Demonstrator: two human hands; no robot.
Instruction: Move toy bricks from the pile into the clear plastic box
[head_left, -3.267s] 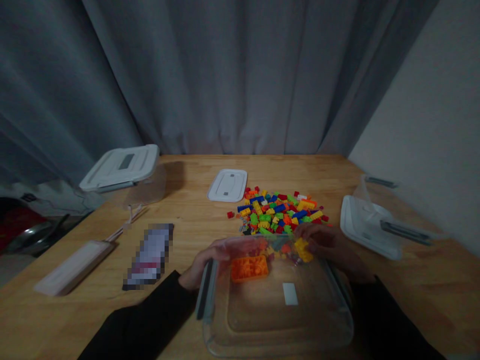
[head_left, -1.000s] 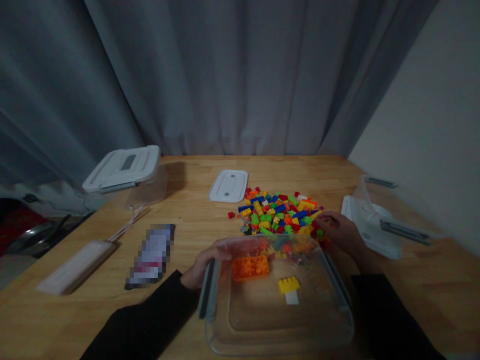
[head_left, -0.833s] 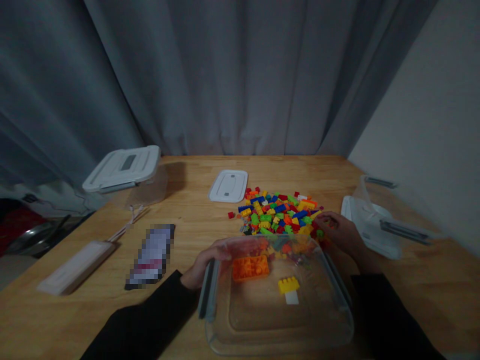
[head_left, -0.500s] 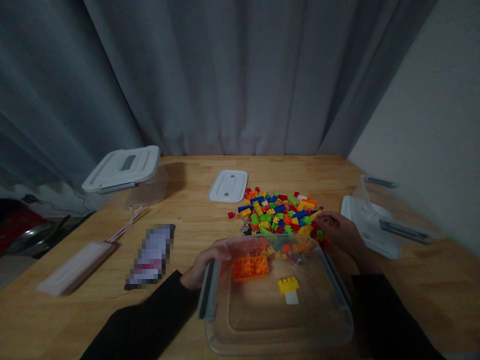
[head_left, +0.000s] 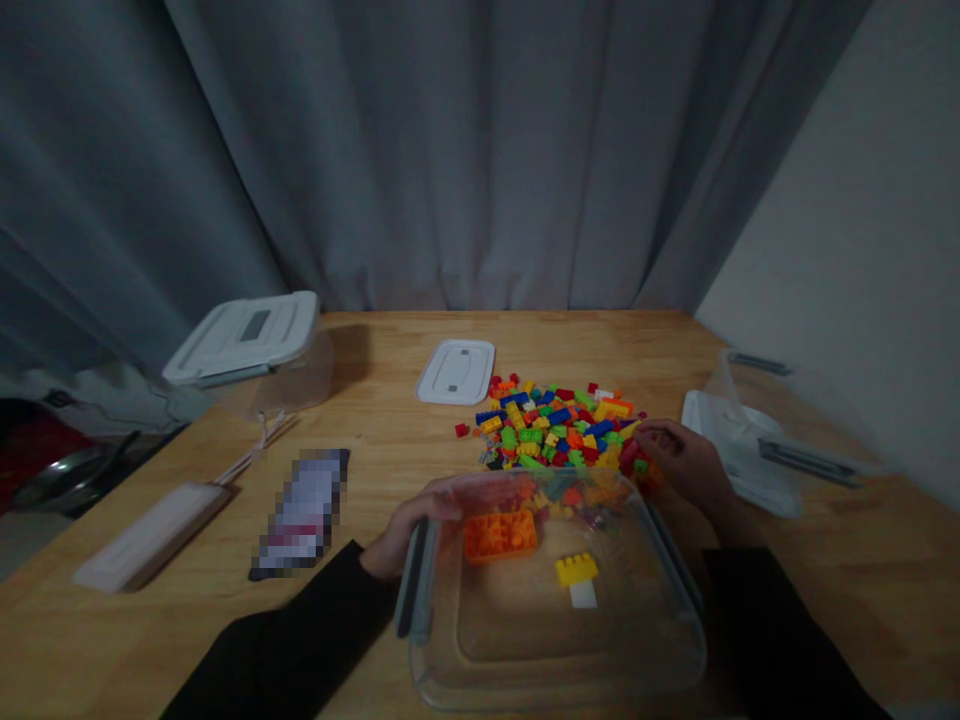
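Observation:
A clear plastic box (head_left: 679, 640) stands in front of me on the wooden table. Inside it lie an orange plate brick (head_left: 499, 534), a yellow brick (head_left: 576, 568) and a small white piece (head_left: 583, 596). My left hand (head_left: 405, 525) grips the box's left rim by its grey latch. Behind the box is a heap of coloured bricks (head_left: 555, 425). My right hand (head_left: 686, 462) rests at the heap's right edge, fingers pinched on a red brick (head_left: 628, 457).
A small white lid (head_left: 456, 371) lies behind the heap. A lidded clear box (head_left: 247, 340) stands at the far left. Another white lid with grey latches (head_left: 750, 450) lies to the right. A flat white case (head_left: 150, 535) and a blurred-out item (head_left: 300, 510) lie on the left.
My right hand let the yellow brick go in the box, went back to the heap's right edge and closed on a red brick. My left hand stayed on the rim.

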